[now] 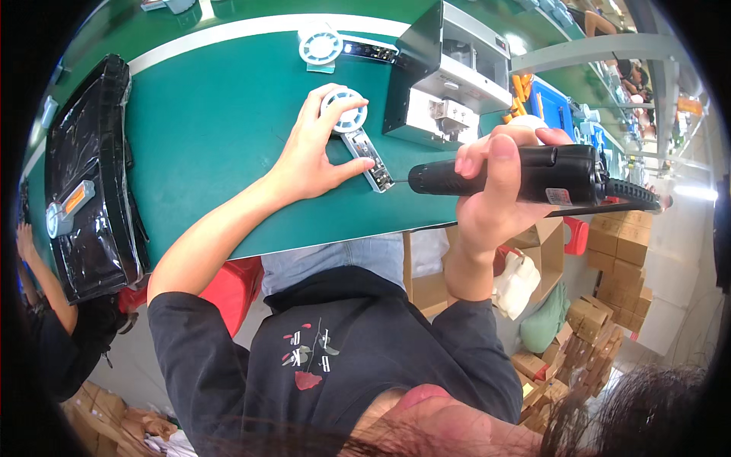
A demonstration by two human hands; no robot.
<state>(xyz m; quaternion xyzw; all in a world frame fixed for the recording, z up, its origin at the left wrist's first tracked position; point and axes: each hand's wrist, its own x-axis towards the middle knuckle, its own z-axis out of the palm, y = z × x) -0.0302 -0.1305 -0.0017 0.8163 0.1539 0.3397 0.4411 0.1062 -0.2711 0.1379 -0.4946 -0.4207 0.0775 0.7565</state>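
Note:
My left hand (304, 160) is closed on a small handheld fan (359, 147), holding it against the green work table (205, 107). The fan has a round light-blue slotted head, and its handle is uncovered, with electronic parts showing inside. My thumb presses on the handle while the fingers curl round the head. In my right hand (495, 183) is a black electric screwdriver (563, 171), held nearly level with its cable running off to the right. Its thin bit points left and reaches the handle's lower end; whether it sits in a screw is too small to tell.
Another fan (320, 47) with an uncovered handle lies farther back, beside a grey-and-black boxy machine (449, 84). A black plastic-covered case (91, 175) stands at the left, carrying a light-blue fan part (70, 209). Behind the machine sits a blue bin (553, 108). A co-worker's arm (49, 286) shows far left.

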